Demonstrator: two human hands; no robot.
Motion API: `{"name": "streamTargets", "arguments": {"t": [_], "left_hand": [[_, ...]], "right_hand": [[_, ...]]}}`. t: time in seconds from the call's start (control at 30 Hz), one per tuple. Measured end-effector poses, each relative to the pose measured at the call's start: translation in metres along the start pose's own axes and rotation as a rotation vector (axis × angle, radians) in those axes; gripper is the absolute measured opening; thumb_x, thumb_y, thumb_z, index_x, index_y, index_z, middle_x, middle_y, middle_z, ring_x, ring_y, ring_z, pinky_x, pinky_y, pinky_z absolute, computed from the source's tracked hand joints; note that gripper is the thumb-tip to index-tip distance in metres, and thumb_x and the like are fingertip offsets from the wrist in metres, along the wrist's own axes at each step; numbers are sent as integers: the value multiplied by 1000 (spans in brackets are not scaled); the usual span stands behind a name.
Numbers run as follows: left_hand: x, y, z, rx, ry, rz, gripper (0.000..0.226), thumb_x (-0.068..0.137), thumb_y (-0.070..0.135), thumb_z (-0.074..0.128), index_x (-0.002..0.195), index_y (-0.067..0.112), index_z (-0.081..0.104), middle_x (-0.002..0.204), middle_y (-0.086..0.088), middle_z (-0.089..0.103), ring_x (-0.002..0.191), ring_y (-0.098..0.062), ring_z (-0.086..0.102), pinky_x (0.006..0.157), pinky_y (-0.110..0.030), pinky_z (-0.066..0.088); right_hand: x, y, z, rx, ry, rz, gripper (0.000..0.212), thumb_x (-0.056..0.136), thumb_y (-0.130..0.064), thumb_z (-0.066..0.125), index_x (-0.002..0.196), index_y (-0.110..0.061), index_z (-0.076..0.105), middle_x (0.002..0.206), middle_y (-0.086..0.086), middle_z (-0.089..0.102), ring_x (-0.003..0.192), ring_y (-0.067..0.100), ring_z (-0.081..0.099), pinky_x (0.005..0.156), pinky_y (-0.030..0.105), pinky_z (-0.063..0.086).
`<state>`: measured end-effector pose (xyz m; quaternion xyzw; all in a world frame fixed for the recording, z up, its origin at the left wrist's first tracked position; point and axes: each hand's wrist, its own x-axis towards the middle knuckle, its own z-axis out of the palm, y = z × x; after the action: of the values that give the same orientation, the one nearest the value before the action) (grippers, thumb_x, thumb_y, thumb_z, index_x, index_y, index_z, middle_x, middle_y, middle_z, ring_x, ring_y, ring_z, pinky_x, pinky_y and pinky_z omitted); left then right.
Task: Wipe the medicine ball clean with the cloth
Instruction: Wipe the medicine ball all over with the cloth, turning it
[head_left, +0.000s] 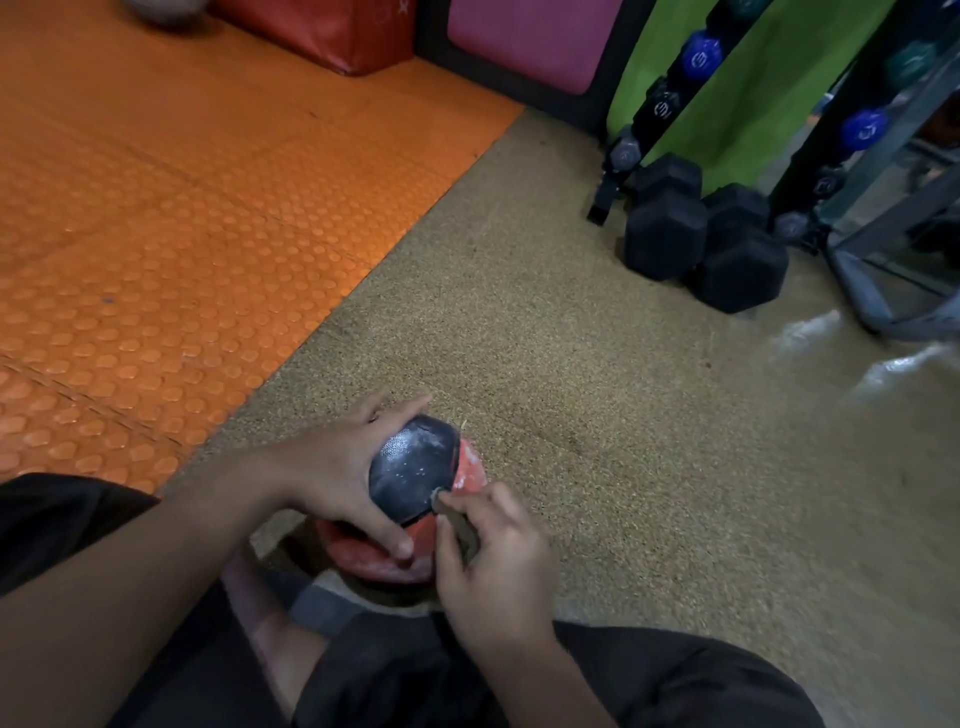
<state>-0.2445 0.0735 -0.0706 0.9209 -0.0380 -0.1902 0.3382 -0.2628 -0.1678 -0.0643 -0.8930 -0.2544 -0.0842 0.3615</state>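
Note:
A black and red medicine ball (415, 467) with white dusty marks rests on the speckled tan floor just in front of my legs. My left hand (332, 467) grips it from the left, fingers over the far side and thumb down on the red part. My right hand (493, 556) pinches a small dark cloth (460, 525) and holds its tip against the ball's right side, at the seam between black and red. Most of the cloth is hidden inside my fingers.
Orange studded mats (156, 234) cover the floor to the left. Black hex dumbbells (701, 239) lie at the right beside a rack of blue and black dumbbells (701, 57). A grey metal frame (872, 291) stands far right. Red and pink pads (322, 31) sit at the back.

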Motion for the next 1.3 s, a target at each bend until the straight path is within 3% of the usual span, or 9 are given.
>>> {"name": "streamTargets", "arguments": {"t": [0.07, 0.17, 0.23, 0.37, 0.53, 0.7, 1.0, 1.2, 1.3], "left_hand": [[2, 2, 4, -4, 72, 55, 155, 37, 77, 96, 160, 57, 4, 166, 7, 14, 155, -18, 25, 123, -32, 28], [2, 5, 4, 44, 85, 118, 146, 39, 73, 96, 160, 48, 19, 149, 20, 29, 138, -6, 37, 115, -24, 33], [2, 7, 6, 44, 110, 121, 145, 39, 76, 94, 160, 46, 21, 148, 21, 30, 138, -6, 38, 117, -25, 34], [0, 10, 6, 39, 152, 116, 142, 40, 81, 92, 160, 46, 25, 157, 19, 31, 143, -8, 38, 119, -30, 35], [-6, 10, 9, 78, 159, 131, 141, 42, 80, 92, 160, 55, 20, 168, 19, 19, 151, -6, 28, 121, -27, 27], [0, 14, 7, 129, 88, 96, 146, 38, 85, 88, 157, 59, 8, 168, 17, 13, 153, -13, 29, 123, -41, 34], [15, 12, -3, 85, -58, 204, 151, 38, 55, 104, 160, 51, 15, 157, 22, 17, 143, -6, 33, 116, -21, 34], [10, 24, 1, 189, 40, 140, 150, 33, 81, 91, 159, 53, 14, 160, 18, 25, 142, -11, 41, 117, -36, 42], [8, 30, 5, 238, 92, 125, 141, 34, 81, 86, 154, 58, 16, 159, 21, 29, 137, -14, 50, 108, -38, 48]], "right_hand": [[-6, -10, 7, -72, 27, -78, 22, 91, -36, 64, 107, -25, 76, 94, -8, 62, 79, 16, 64, 64, 31, 54], [-10, -12, 9, -170, -27, -213, 18, 94, -32, 63, 102, -22, 76, 90, -4, 61, 75, 18, 60, 56, 33, 52], [2, -1, 1, -218, -34, -208, 14, 95, -32, 63, 98, -25, 75, 91, -6, 62, 75, 17, 61, 57, 31, 52], [25, 22, -6, -119, 115, 76, 9, 92, -24, 69, 95, -21, 76, 91, -9, 61, 72, 12, 63, 64, 35, 57], [-5, -1, 2, -165, -42, -296, 11, 96, -29, 65, 98, -23, 73, 91, -4, 62, 75, 17, 61, 60, 31, 50], [29, 34, 0, -90, 171, 73, 7, 93, -20, 72, 96, -18, 77, 93, -8, 65, 78, 13, 66, 69, 36, 58], [-8, 3, 17, -185, 30, -369, 12, 98, -28, 66, 103, -21, 75, 95, -5, 64, 77, 18, 63, 58, 35, 52], [4, 22, 7, -55, 259, -20, 9, 94, -23, 69, 99, -19, 75, 96, -7, 66, 83, 12, 66, 69, 38, 57], [-8, 3, 24, -145, 222, -127, 15, 96, -27, 65, 102, -19, 76, 98, -3, 66, 82, 18, 65, 68, 37, 55]]}}
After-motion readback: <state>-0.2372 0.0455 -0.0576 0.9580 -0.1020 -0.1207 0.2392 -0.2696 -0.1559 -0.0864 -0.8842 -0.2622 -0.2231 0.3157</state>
